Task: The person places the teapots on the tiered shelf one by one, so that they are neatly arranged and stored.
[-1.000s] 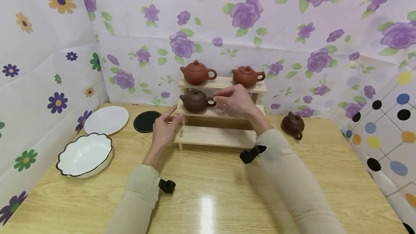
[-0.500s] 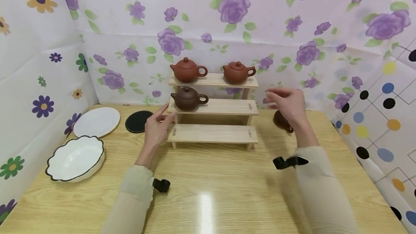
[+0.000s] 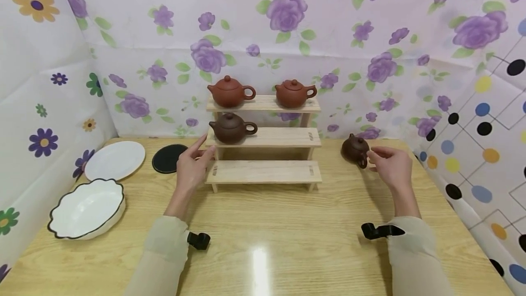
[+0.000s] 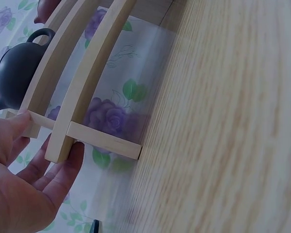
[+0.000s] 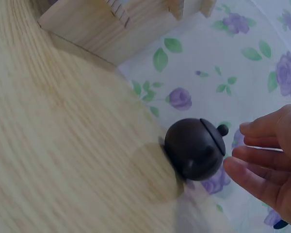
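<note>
My left hand (image 3: 192,168) holds the left end of a three-tier wooden display shelf (image 3: 263,171). In the left wrist view its thumb and fingers (image 4: 68,170) lie around the board ends. At the right, my right hand (image 3: 391,166) is beside a small dark brown teapot (image 3: 355,149) on the table, fingertips close to its handle. The right wrist view shows the fingers apart, with a gap before the teapot (image 5: 191,145). Another dark brown teapot (image 3: 230,129) sits at the left of the middle tier. Two reddish-brown teapots, left (image 3: 228,92) and right (image 3: 292,95), stand on the top tier.
At the left of the table (image 3: 263,223) are a white plate (image 3: 115,160), a black round mat (image 3: 167,159) and a white scalloped bowl (image 3: 88,209) with a dark rim. Patterned cloth walls (image 3: 255,22) enclose the back and sides.
My right hand has moved away from the middle tier, right and down to the dark teapot on the table. My left hand keeps its place at the shelf. The head view has shifted slightly.
</note>
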`<state>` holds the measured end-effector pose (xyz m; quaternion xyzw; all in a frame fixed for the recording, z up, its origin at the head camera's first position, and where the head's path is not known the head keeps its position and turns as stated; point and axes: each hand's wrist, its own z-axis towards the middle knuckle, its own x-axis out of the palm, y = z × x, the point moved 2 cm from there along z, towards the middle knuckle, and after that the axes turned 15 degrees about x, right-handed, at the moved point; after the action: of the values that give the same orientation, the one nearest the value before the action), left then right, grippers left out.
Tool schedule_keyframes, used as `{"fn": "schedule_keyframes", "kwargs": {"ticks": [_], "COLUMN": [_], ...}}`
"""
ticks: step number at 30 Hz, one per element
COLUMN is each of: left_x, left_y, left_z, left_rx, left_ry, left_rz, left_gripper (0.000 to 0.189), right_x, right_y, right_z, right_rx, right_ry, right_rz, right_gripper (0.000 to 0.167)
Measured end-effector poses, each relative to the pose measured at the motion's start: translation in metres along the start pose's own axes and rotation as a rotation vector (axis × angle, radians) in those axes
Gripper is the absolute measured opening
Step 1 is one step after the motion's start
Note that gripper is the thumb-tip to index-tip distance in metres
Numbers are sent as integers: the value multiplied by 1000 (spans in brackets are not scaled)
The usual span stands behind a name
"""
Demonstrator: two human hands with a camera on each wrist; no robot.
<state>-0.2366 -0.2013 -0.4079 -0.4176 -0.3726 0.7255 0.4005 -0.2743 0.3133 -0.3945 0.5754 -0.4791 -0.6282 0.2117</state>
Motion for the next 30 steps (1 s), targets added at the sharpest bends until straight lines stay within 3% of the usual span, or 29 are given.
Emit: {"fn": "schedule_keyframes", "kwargs": {"ticks": [16, 30], "left_x": [0, 1], "left_y": [-3, -4], "left_z": [-2, -2], "left_rx": [-14, -16], "left_ry": [5, 12], "left_rz": [16, 28], "left_gripper": [48, 49], "right_x": [12, 27], "right_y": [-24, -29], "right_z": [5, 8], "right_rx": [94, 90], "right_ry": [17, 5], "right_rz": [18, 113], "right_gripper": [45, 37]}}
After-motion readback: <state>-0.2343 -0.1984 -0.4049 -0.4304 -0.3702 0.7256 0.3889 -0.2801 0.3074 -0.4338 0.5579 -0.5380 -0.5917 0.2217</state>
